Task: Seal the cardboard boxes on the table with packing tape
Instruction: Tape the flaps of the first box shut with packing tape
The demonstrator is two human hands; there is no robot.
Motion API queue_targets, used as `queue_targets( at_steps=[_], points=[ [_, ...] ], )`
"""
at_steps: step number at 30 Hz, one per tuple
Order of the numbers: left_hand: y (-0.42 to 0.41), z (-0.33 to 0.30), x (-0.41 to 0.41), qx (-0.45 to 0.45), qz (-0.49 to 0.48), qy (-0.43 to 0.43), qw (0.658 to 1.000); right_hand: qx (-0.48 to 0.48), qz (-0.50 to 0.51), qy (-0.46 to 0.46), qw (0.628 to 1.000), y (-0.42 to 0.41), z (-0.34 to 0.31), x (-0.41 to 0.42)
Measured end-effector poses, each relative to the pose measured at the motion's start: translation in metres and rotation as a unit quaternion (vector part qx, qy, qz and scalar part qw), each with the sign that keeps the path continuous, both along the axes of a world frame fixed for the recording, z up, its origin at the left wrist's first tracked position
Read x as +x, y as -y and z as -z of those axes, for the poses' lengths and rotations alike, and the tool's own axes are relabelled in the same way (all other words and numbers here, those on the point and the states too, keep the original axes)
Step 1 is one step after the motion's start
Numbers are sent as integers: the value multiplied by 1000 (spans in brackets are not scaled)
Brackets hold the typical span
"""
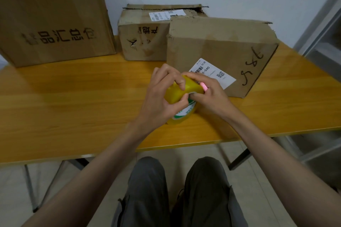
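Observation:
A yellowish roll of packing tape with a green and white core label is held above the table, in front of the nearest box. My left hand grips the roll from the left, fingers curled over its top. My right hand pinches the roll's edge from the right, and a small pink object shows between its fingers. The nearest cardboard box has a white shipping label and handwritten marks. A second, worn box stands behind it. A large box with printed characters stands at the back left.
The wooden table runs across the view, its front edge near my knees. A white wall is behind the boxes. A grey metal frame stands at the right. My legs and the tiled floor show below the table.

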State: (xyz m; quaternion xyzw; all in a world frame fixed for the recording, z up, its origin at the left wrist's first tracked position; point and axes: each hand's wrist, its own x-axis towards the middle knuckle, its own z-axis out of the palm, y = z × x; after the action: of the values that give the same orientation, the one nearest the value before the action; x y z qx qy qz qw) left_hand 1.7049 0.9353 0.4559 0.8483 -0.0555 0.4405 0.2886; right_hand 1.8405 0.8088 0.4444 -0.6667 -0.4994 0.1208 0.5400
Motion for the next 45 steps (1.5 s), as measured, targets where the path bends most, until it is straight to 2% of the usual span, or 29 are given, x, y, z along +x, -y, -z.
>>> queue_targets(
  at_steps=[16, 28, 36, 45],
  points=[
    [-1, 4, 2, 7, -16, 10, 1000, -9, -4, 6, 1000, -1, -3, 1],
    [3, -2, 3, 29, -2, -15, 999, -12, -5, 5, 1000, 0, -2, 3],
    [-4, 0, 5, 1, 5, -26, 1000, -16, -6, 6, 1000, -3, -1, 6],
    [0, -2, 6, 12, 12, -13, 1000, -14, -9, -7, 1000, -1, 0, 6]
  ],
)
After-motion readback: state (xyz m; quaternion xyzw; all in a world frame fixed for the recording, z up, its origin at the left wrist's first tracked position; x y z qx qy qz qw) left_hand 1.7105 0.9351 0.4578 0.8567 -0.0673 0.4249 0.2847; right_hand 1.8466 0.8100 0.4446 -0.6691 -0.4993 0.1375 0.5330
